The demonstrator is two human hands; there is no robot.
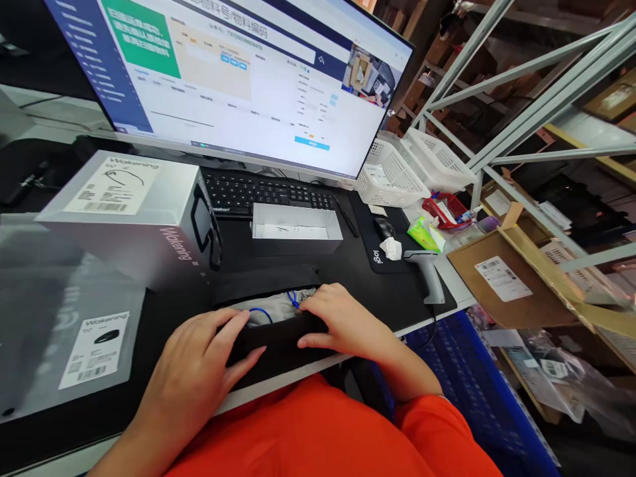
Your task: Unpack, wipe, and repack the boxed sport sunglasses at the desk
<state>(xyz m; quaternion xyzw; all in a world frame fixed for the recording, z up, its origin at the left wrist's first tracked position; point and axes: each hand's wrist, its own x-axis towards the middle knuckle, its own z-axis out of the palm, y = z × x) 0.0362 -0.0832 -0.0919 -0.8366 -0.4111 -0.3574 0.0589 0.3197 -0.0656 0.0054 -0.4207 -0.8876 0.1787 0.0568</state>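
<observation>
Two grey boxes stand at the left of the counter [382, 291]: a flat one [64, 331] with a label showing a mouse, and behind it a taller box [134, 212] with a black strap on its side. Near the front edge lies one long black case [271, 311], its lid raised toward the screen and its long axis running left to right along the counter edge; inside it shows grey lining and a thin blue cord [293, 299]. The left hand [199, 364] rests on the case's left end, fingers spread and pressing on its front wall, the grip apart. The right hand [342, 321] lies over the case's right end, fingers curled down on the rim, not clamped round it. Behind the case sit one open grey tray [295, 228] and one black keyboard [263, 192] under one monitor [238, 73]. Further right lie one mouse [384, 228], one handheld scanner [427, 271], two white baskets [392, 175] and an open cardboard box [501, 285].
</observation>
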